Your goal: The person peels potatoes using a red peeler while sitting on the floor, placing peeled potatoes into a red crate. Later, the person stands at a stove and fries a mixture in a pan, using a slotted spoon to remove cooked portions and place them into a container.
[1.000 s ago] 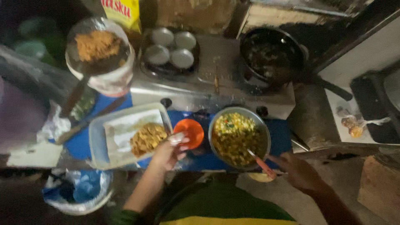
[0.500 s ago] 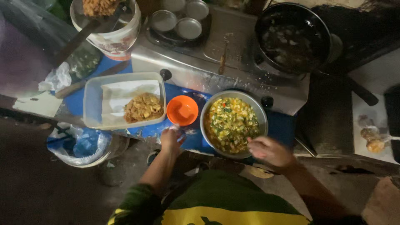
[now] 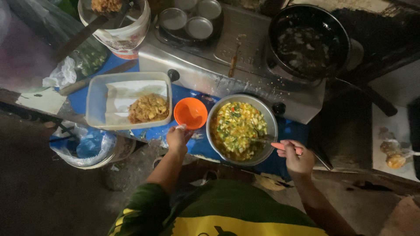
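Since half a second ago right hand (image 3: pixel 296 156) moved to the bowl's (image 3: pixel 241 130) rim, grip closed on orange-handled spoon (image 3: pixel 280 147); left hand (image 3: pixel 177 137) touches orange cup (image 3: pixel 190 113). Mix looks stirred, none scooped out yet.

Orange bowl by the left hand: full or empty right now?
Empty, as far as it shows. The orange bowl stands upright, bare orange inside, while the left hand touches its near rim.
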